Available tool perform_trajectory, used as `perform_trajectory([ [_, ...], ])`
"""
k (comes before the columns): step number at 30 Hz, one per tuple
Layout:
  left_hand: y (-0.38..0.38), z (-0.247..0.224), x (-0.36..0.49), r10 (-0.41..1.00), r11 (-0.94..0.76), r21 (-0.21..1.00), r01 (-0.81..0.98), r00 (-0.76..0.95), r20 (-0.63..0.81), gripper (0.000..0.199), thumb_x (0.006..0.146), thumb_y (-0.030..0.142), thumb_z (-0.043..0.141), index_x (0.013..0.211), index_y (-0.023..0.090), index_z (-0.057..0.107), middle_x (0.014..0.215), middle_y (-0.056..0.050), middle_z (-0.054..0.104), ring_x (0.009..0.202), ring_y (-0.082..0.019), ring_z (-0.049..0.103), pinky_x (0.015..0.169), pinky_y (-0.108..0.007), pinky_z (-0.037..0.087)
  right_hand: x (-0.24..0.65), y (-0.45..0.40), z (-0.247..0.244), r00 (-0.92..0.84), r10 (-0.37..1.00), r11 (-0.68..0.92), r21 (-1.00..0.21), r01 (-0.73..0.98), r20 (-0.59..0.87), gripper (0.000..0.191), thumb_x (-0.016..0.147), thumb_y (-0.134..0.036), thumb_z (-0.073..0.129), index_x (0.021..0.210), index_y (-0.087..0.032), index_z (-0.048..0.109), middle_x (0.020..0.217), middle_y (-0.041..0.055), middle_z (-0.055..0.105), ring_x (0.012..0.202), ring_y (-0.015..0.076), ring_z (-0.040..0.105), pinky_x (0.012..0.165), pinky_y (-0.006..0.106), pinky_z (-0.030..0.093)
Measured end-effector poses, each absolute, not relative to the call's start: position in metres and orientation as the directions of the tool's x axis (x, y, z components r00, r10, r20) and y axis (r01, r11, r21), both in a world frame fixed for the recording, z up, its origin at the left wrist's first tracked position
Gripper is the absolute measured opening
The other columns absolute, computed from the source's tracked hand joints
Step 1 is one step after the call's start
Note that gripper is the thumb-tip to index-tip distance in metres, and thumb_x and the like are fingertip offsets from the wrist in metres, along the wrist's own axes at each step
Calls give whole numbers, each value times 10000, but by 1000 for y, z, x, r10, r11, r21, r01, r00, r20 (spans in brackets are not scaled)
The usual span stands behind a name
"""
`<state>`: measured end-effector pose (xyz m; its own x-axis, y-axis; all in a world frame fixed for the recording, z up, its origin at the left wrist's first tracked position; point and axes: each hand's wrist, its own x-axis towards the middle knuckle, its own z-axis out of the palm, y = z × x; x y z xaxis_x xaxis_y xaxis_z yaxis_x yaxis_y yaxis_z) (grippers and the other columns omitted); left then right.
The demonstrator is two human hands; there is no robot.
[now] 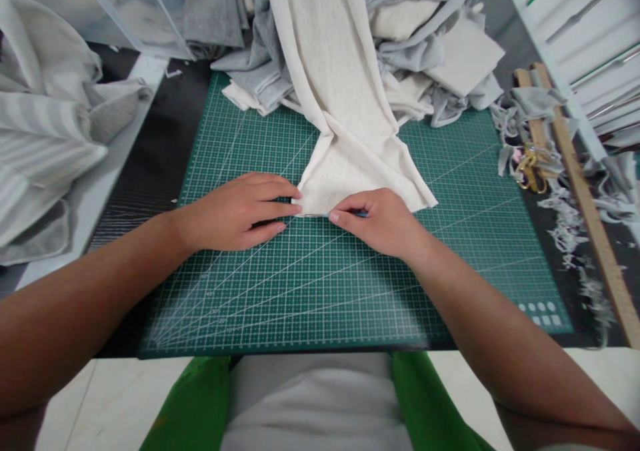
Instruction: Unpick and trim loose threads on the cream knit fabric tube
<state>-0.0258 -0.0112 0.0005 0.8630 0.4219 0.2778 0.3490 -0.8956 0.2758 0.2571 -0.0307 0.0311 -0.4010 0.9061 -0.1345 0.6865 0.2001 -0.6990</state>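
A long cream cloth (pixel 350 164) runs down from the top of the view and widens at its near edge on the green cutting mat (pixel 300 291). My left hand (pixel 240 212) lies with fingers spread, its fingertips on the cloth's near left corner. Near the middle of that edge, my right hand (pixel 380 221) is closed in a pinch on a thin blue tool (pixel 359 214), mostly hidden by the fingers. The tool's tip is at the cloth's edge.
Piles of grey and cream cloth (pixel 465 51) lie behind the mat. Striped cloth (pixel 40 131) is at the left. On the right are gold-handled scissors (pixel 533 171), a wooden ruler (pixel 590 204) and fabric scraps (pixel 565 227).
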Motion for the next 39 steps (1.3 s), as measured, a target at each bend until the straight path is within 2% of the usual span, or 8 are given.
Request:
perform_trajectory([
  [11,-10,0,-25,426,-890,311,334,852,305,350,949,243,606,1297,238,647,1358,-112,654,1282,-308,592,1085,-538,494,254,-31,32,-387,913,193,-695,692,-132,135,863,-315,703,874,-249,819,881,15,807,840,206,724,771,345,535],
  [17,-10,0,-26,408,-904,272,331,859,309,334,961,250,597,1292,231,638,1359,-106,647,1278,-303,588,1086,-531,497,255,-29,29,-383,915,196,-685,702,-130,131,859,-311,706,861,-245,820,853,18,804,816,207,725,766,354,536],
  [21,-9,0,-26,391,-912,256,319,863,319,324,964,244,592,1280,197,644,1343,-128,651,1265,-316,596,1063,-540,510,256,-32,28,-380,917,192,-701,687,-120,151,859,-338,715,915,-249,823,901,14,811,851,210,733,779,353,539],
  [28,-9,0,-26,392,-910,271,315,865,312,333,962,248,597,1292,222,637,1358,-127,644,1277,-315,589,1063,-540,506,256,-36,27,-396,913,219,-697,683,-101,189,873,-382,709,961,-261,824,953,18,815,892,225,738,805,359,534],
  [35,-9,1,-25,418,-893,309,327,858,298,334,962,253,597,1292,260,648,1377,-103,641,1291,-303,583,1089,-538,489,252,-39,32,-440,891,253,-687,681,-109,223,932,-393,643,923,-256,819,908,12,809,809,195,719,758,335,504],
  [39,-9,1,-26,416,-894,310,324,857,305,330,954,255,608,1279,245,664,1378,-106,641,1287,-309,589,1089,-537,490,248,-43,32,-450,885,249,-696,673,-118,233,947,-379,621,914,-251,812,892,9,803,795,184,706,739,321,489],
])
